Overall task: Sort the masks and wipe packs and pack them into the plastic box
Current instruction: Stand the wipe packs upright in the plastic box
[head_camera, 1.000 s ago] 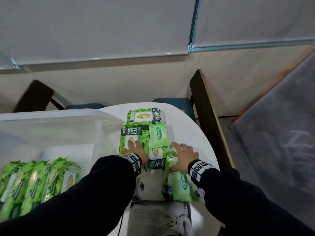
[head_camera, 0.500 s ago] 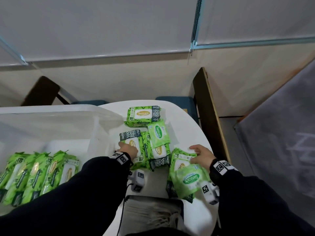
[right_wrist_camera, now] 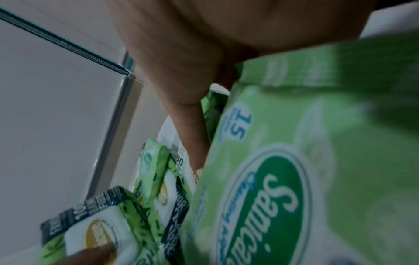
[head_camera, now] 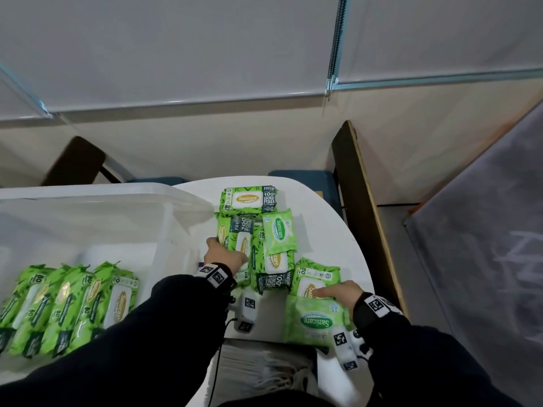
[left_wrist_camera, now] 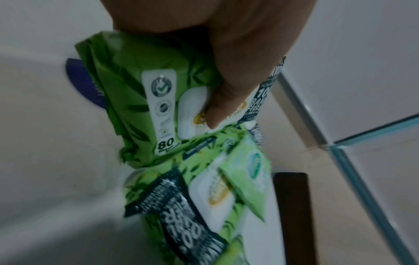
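Green wipe packs lie on the white table (head_camera: 323, 218). My left hand (head_camera: 226, 255) (left_wrist_camera: 226, 53) grips a large 80-sheet pack (head_camera: 235, 239) (left_wrist_camera: 136, 100) by its near left end, thumb on the white lid. My right hand (head_camera: 340, 292) (right_wrist_camera: 181, 53) lies across another large pack (head_camera: 317, 274) and holds the top edge of a small pale 15-sheet pack (head_camera: 311, 321) (right_wrist_camera: 294, 161) lying over it. The clear plastic box (head_camera: 88, 198) stands at left with several large packs (head_camera: 73, 304) in a row inside. A white mask stack (head_camera: 264, 374) sits at the near edge.
Between my hands lie another large pack (head_camera: 273, 265) with a small pack (head_camera: 277, 233) on it, and one large pack (head_camera: 249, 199) farther back. A blue chair seat (head_camera: 302, 179) and a wooden board (head_camera: 361, 201) stand past the table's right edge.
My left hand moved from the top of its pack to the left edge and took hold. My right hand drew the large pack and small pack to the right and now reaches across them.
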Tool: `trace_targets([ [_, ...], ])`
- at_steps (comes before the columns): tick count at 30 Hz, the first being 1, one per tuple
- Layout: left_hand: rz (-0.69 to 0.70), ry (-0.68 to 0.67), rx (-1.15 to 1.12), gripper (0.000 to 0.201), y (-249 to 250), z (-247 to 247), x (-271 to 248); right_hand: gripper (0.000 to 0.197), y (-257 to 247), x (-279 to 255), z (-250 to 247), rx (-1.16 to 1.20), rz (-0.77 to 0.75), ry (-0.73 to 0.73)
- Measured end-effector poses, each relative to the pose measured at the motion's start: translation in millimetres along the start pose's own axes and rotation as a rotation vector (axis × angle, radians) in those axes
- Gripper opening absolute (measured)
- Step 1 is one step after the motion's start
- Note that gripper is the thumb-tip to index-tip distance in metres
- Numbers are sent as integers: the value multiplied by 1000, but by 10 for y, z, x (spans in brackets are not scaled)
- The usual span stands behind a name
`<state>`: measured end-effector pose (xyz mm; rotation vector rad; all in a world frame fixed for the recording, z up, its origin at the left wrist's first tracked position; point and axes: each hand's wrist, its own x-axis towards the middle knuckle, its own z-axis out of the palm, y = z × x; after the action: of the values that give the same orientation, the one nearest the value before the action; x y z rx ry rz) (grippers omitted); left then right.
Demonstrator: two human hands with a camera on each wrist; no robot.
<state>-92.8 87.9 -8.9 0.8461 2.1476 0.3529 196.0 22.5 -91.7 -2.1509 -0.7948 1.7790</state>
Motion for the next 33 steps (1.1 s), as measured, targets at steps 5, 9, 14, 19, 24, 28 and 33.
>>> trace_targets([
  [5,224,-83,-309,82,103,-241,-276,113,-90,207,-67,209,-125,0],
  [9,335,-211,-500,68,218,-507,-470,81,-510,-204,-176,375,-278,72],
  [14,279,-348,-792,57,267,-757,-557,58,-916,-766,-119,772,-389,13],
  [19,307,-301,-891,77,312,-794,-682,46,-1030,-1217,44,1142,-334,-308],
  [24,456,-144,-797,67,411,-1045,-896,51,-886,-1387,222,1232,-358,-407],
  [28,694,20,-565,54,398,-1730,-1071,49,-734,-1333,309,1194,-318,-385],
  [33,772,269,98,59,199,-2680,-1236,44,-667,-1300,526,1142,-258,-394],
])
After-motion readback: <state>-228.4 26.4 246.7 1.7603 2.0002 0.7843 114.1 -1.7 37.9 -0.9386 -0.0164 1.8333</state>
